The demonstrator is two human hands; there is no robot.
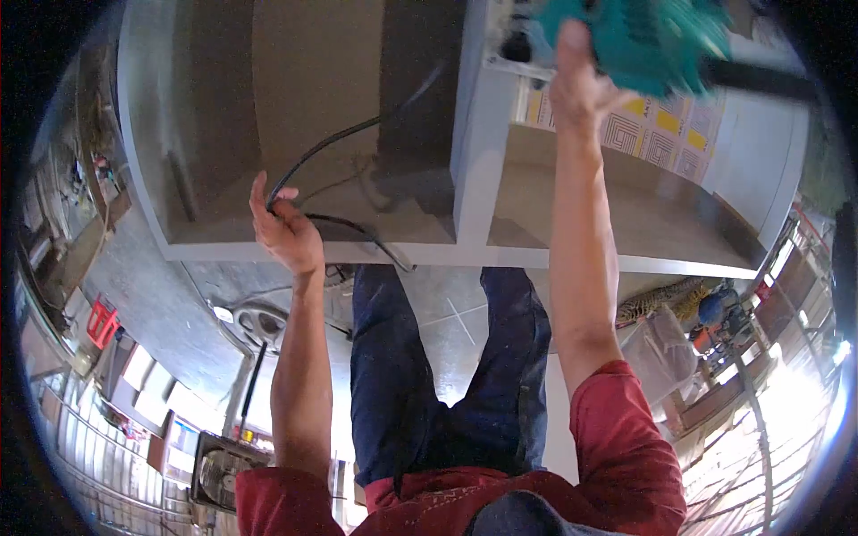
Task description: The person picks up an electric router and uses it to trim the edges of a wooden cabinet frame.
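My left hand (288, 230) is closed around a black power cord (344, 134), in front of the open left compartment of a pale grey cabinet (478, 170). The cord loops up to the right and down past the cabinet's front edge. At the upper right, my right hand (583, 85) grips a teal power tool (657, 40), which is smeared by motion and cut off by the frame's top. Its exact kind cannot be made out. The tool is over the cabinet's right side, near the middle divider. A dark bar-like part (760, 79) sticks out to its right.
Printed board with yellow patches (666, 134) lines the right compartment. On the floor are a round metal wheel-like part (261, 323), a red plastic object (103, 322) and a boxed fan (217, 473). Clutter, including a blue item (712, 310), lies at the right.
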